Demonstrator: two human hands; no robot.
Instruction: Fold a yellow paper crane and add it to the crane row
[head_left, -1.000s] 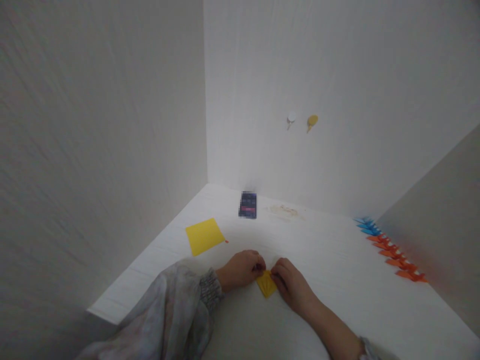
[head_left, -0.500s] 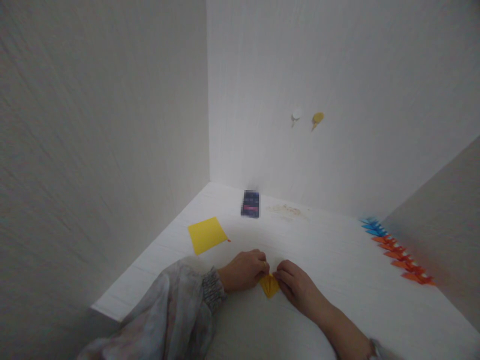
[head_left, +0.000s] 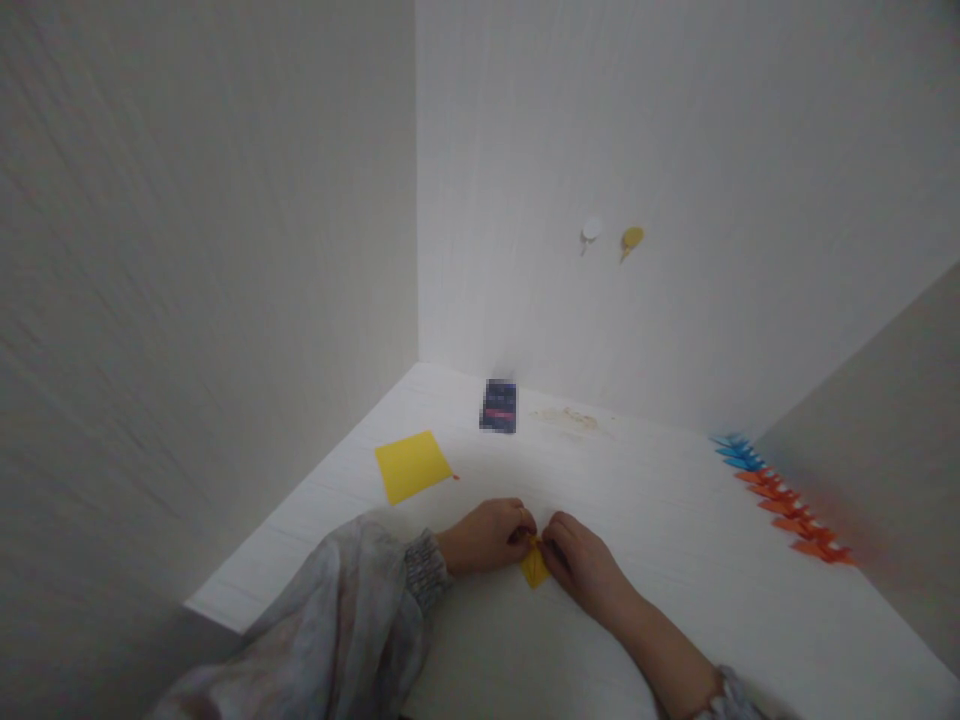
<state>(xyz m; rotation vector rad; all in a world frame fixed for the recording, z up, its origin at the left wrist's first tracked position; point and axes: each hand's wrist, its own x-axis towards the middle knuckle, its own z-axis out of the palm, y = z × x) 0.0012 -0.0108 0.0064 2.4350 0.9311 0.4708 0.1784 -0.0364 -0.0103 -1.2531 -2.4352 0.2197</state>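
Note:
A small folded piece of yellow origami paper lies near the table's front, its lower corner pointing toward me. My left hand pinches its upper left edge, fingers curled in. From the other side my right hand grips the upper right edge with thumb and fingertips. Both hands' fingers cover the paper's top corner. To the left, a stack or sheet of flat yellow paper rests on the table, with a tiny red-orange bit at its right corner.
Along the right wall runs a row of folded paper figures, blue ones behind and orange ones in front. A dark blurred rectangular object sits by the back wall. Two hooks, white and yellow, are on that wall above the white table.
My right hand has moved left, closer to my left hand. The fingertips now nearly meet over the top of the folded yellow paper, covering more of it.

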